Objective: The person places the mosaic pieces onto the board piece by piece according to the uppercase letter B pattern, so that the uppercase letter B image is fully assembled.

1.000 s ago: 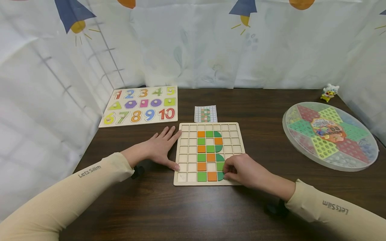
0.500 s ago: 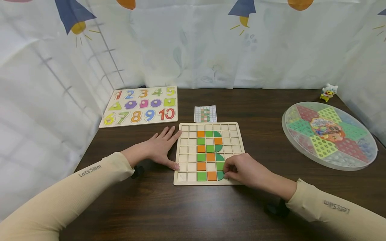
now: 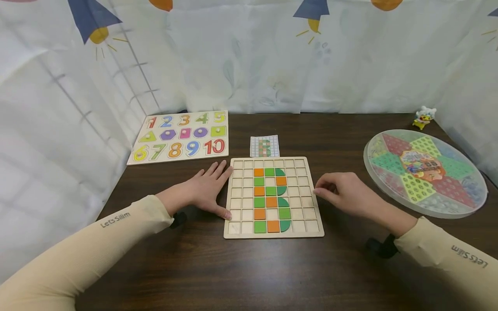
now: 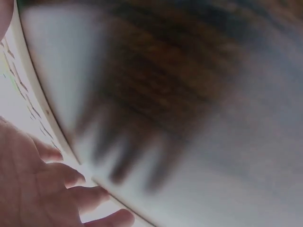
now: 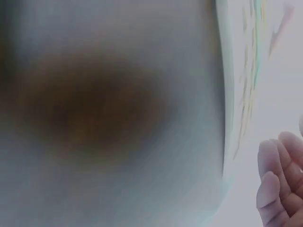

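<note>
A square wooden grid board (image 3: 303,203) lies on the dark table in the head view. Orange squares, light green squares and dark green rounded pieces (image 3: 285,226) fill part of its middle columns in a B-like shape. My left hand (image 3: 204,190) lies spread, thumb and fingertips on the board's left edge; in the left wrist view its fingers (image 4: 90,197) reach that rim. Just right of the board is my right hand (image 3: 346,194), its fingers loosely curled and its fingertips close to the right rim. Nothing shows between the fingers (image 5: 270,156) in the right wrist view.
Behind the board lies a small printed pattern card (image 3: 264,147). A number-and-shape puzzle board (image 3: 179,137) stands at back left. On the right lies a round Chinese checkers box (image 3: 426,172), with a small toy figure (image 3: 424,117) behind it. A white curtain (image 3: 249,56) borders the table.
My right hand has left the board's lower right part and moved right, past the right edge. The dark green corner piece now shows whole in the bottom row. My left hand stays in place.
</note>
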`<state>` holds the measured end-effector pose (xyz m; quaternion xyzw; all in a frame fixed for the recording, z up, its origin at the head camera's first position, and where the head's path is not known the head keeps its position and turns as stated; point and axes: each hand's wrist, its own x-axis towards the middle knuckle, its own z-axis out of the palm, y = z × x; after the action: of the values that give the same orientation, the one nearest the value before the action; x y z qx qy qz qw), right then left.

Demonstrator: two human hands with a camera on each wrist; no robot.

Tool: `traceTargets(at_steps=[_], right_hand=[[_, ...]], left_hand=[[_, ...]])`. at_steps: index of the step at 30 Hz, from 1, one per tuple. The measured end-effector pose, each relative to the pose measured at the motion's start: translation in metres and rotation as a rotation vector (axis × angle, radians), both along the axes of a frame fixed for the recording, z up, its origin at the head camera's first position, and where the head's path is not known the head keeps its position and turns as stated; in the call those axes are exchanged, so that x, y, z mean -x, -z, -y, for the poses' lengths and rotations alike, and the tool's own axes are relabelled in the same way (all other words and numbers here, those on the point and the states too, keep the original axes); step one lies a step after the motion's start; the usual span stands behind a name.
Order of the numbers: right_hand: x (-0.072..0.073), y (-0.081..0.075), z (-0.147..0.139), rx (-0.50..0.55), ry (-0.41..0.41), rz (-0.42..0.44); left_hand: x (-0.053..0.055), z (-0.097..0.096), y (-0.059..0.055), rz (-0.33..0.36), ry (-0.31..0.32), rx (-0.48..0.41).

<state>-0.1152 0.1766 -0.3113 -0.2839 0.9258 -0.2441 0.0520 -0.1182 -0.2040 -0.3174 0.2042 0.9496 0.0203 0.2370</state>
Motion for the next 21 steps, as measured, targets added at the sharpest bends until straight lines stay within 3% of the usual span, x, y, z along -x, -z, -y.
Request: traceTargets(at_steps=[4,8,12,15,21], right_hand=[[0.018,-0.011,-0.027,0.009,0.045,-0.035],[0.033,-0.028,-0.054,-0.005,0.104,-0.090],[0.047,-0.053,-0.081,-0.139,0.210,-0.107],[0.059,-0.069,-0.098,-0.204,0.258,-0.117],[0.074,-0.090,-0.115,-0.321,0.352,-0.180]], left_hand=[[0.000,-0.004,-0.007,-0.010,0.022,0.014],[0.007,-0.006,-0.022,-0.061,0.037,0.009],[0.020,-0.004,-0.052,-0.187,0.023,0.007],[0.030,-0.002,-0.079,-0.264,-0.037,0.052],[0.045,0.002,-0.123,-0.321,-0.162,0.206]])
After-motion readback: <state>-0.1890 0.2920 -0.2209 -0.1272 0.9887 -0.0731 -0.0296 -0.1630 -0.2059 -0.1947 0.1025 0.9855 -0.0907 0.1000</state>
